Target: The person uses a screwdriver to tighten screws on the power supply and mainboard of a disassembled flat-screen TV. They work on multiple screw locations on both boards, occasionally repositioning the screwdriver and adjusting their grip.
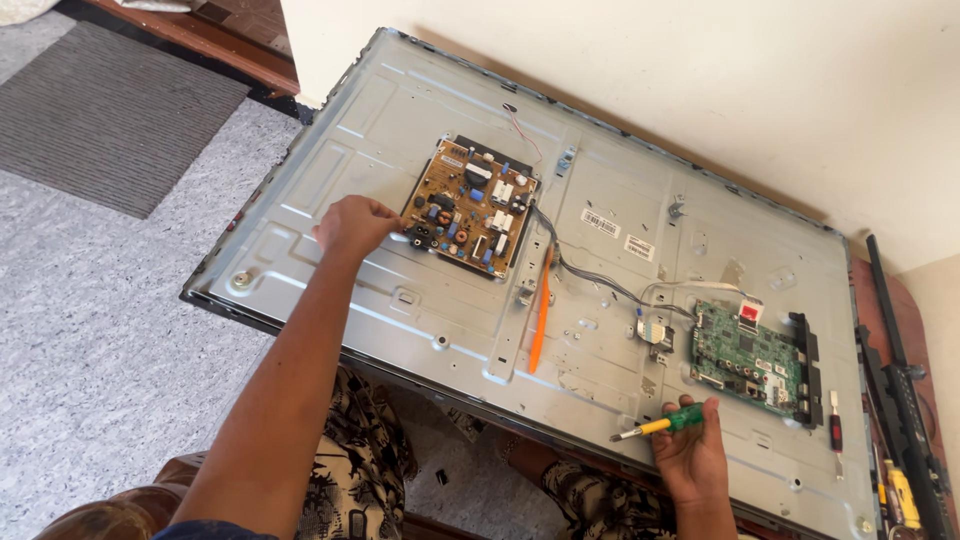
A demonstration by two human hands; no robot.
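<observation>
A flat television lies face down, its grey metal back panel (400, 150) exposed. My left hand (352, 226) rests fingers-closed at the left edge of a brown power board (473, 205), touching its black socket corner. My right hand (692, 458) grips a green and yellow screwdriver (662, 424) near the panel's front edge, its tip pointing left. A green circuit board (745, 358) sits just above that hand. Grey cables (590, 275) run between the two boards.
An orange pry tool (541, 315) lies on the panel between the boards. A red-handled screwdriver (835, 425) rests right of the green board. Black frame strips (900, 380) and a yellow tool (903, 497) lie at the far right. A cream wall runs behind; grey carpet on the left.
</observation>
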